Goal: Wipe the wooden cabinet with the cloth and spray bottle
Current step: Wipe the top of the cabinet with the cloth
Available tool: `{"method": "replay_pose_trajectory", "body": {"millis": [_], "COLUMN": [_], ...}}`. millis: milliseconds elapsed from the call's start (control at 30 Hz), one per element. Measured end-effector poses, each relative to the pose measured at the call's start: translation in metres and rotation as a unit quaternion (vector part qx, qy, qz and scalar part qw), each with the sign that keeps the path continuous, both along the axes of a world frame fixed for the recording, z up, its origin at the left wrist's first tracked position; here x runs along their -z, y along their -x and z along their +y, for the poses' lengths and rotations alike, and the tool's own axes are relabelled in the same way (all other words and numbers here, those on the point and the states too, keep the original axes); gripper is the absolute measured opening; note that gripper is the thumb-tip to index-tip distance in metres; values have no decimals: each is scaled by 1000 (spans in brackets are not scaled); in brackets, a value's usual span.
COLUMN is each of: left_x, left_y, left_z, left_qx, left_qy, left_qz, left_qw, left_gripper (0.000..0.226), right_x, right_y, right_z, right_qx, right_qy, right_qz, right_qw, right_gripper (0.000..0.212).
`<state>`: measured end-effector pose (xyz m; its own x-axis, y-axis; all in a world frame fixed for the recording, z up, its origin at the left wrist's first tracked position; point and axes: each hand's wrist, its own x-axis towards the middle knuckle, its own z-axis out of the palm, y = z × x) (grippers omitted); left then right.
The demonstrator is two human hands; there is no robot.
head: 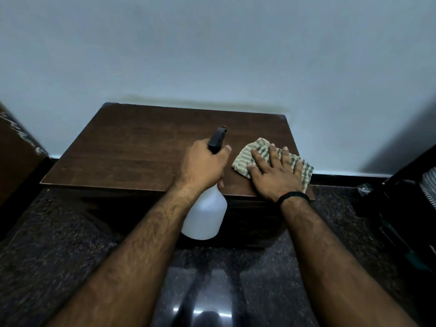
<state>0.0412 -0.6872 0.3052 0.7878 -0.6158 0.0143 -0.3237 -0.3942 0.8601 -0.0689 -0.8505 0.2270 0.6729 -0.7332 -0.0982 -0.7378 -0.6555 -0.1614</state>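
Observation:
A low dark wooden cabinet stands against the pale wall. My left hand grips the neck of a white spray bottle with a black trigger head that points over the cabinet top; the bottle's body hangs in front of the cabinet's front edge. My right hand lies flat, fingers spread, pressing a checked beige and green cloth onto the right part of the cabinet top, near the front right corner. A black band sits on my right wrist.
Dark speckled stone floor surrounds the cabinet. A dark wooden piece of furniture stands at the left edge. At the right edge is a dark shelf unit holding striped items. A black skirting runs along the wall base.

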Motion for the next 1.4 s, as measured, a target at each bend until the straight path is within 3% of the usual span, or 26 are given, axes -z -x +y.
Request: {"method": "replay_pose_trajectory", "body": {"millis": [333, 467, 1000, 1400], "left_x": [-33, -42, -64, -37], "left_y": [-60, -84, -133, -128], "left_z": [-31, -47, -21, 11], "left_qx": [2, -15, -33, -53], "left_qy": [14, 2, -32, 46], "left_qz": [62, 50, 11, 23], "left_qw": [998, 999, 999, 997], "left_gripper": [45, 37, 48, 35], "right_x": [-4, -4, -15, -4], "right_y": [-91, -118, -174, -189], "right_z": [-27, -35, -28, -3], "right_qx": [-8, -17, -32, -130], "right_qy": [-20, -20, -57, -16], "right_qz": [3, 10, 15, -6], "right_qw": [1000, 1000, 998, 991], "right_gripper": [61, 61, 62, 61]}}
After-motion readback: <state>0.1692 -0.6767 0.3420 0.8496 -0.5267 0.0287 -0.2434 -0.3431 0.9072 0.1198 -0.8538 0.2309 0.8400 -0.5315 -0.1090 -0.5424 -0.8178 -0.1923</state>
